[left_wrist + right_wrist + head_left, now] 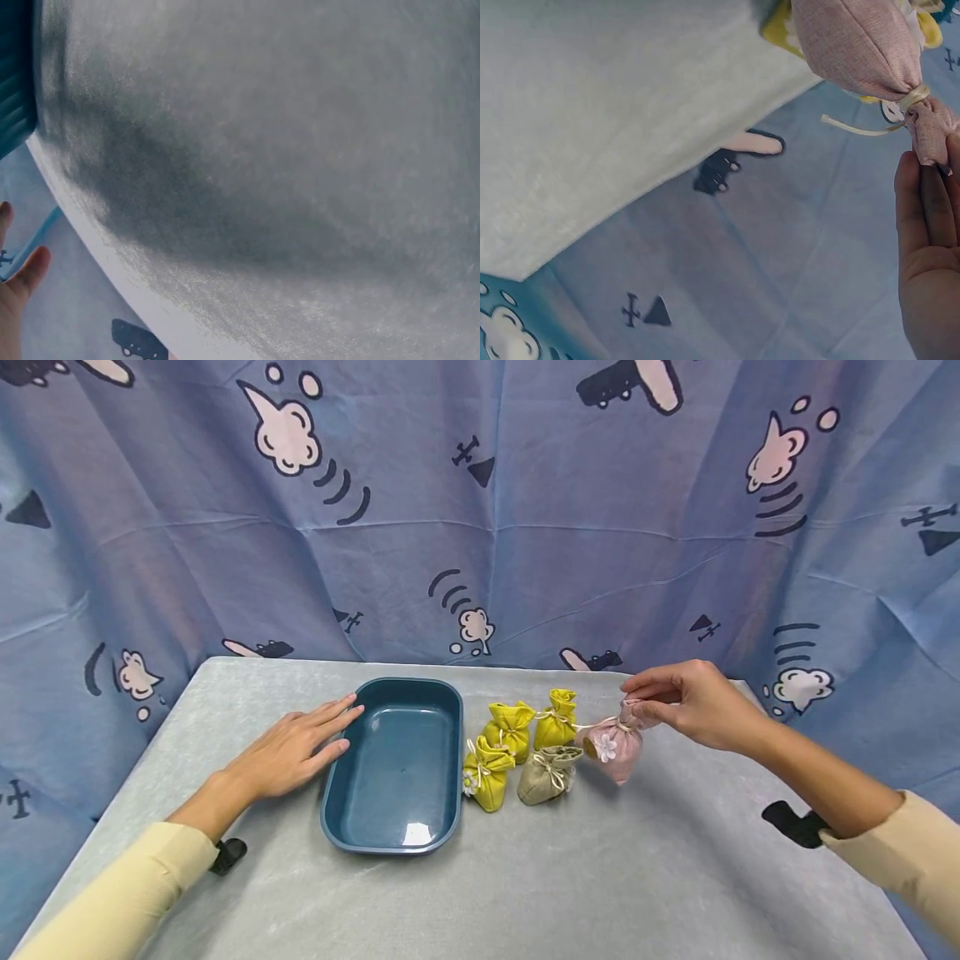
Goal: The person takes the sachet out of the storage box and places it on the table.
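Observation:
A pink drawstring pouch [617, 752] with a white flower hangs from my right hand [693, 706], which pinches its gathered top. In the right wrist view, the pouch [862, 45] shows its cord tied round the neck, close to the fingertips [909, 169]. My left hand [300, 745] rests with straight fingers on the left rim of a blue rectangular tray [392, 768]. Beside the tray's right side stand yellow pouches [487, 777], three in all, and a beige pouch [546, 777], each tied with cord.
A pale grey cloth covers the table [525, 893]. Behind it hangs a blue patterned curtain [480, 527]. The table's far edge runs just behind the tray and pouches. Dark wrist straps [228, 855] show by both sleeves.

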Available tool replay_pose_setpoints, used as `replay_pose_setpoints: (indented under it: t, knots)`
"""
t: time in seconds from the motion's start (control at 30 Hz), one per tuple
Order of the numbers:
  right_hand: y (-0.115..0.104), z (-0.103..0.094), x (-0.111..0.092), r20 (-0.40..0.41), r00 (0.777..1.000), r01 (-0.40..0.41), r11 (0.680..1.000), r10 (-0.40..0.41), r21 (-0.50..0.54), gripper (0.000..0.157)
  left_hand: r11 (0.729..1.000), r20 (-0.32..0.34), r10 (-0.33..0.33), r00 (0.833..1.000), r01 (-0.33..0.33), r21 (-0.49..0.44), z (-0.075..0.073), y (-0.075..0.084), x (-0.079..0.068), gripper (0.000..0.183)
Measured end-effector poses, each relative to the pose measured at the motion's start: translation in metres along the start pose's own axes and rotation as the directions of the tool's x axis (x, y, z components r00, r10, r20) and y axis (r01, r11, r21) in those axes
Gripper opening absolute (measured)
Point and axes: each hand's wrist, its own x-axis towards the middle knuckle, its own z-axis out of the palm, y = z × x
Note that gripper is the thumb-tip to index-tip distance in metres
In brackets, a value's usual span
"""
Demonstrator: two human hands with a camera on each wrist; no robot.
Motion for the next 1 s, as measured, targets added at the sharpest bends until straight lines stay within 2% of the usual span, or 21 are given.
replay_pose_setpoints:
  t: [0.23, 0.47, 0.63, 0.87, 1.0]
  knots:
    - [0.014, 0.023, -0.002, 0.062, 0.996, -0.067, 0.997, 0.064, 0.045, 0.025, 1.000, -0.005, 0.004, 1.000, -0.004, 0.000, 0.001, -0.001, 0.000, 0.055]
    - [0.028, 0.042, -0.005, 0.087, 0.993, -0.091, 0.994, 0.085, 0.062, 0.025, 1.000, -0.005, 0.012, 1.000, -0.012, -0.001, 0.002, -0.001, 0.000, 0.055]
    - [0.030, 0.044, -0.005, 0.098, 0.991, -0.096, 0.992, 0.088, 0.076, 0.026, 1.000, -0.004, 0.009, 1.000, -0.009, -0.002, 0.001, 0.000, 0.000, 0.056]
    - [0.029, 0.039, -0.005, 0.178, 0.981, -0.095, 0.989, 0.074, 0.113, 0.033, 1.000, 0.008, 0.004, 1.000, -0.005, 0.017, -0.003, 0.002, 0.002, 0.056]
    - [0.026, 0.032, -0.003, 0.164, 0.985, -0.061, 0.998, 0.056, 0.028, 0.047, 0.999, -0.001, 0.008, 1.000, -0.008, 0.033, -0.007, 0.003, 0.003, 0.056]
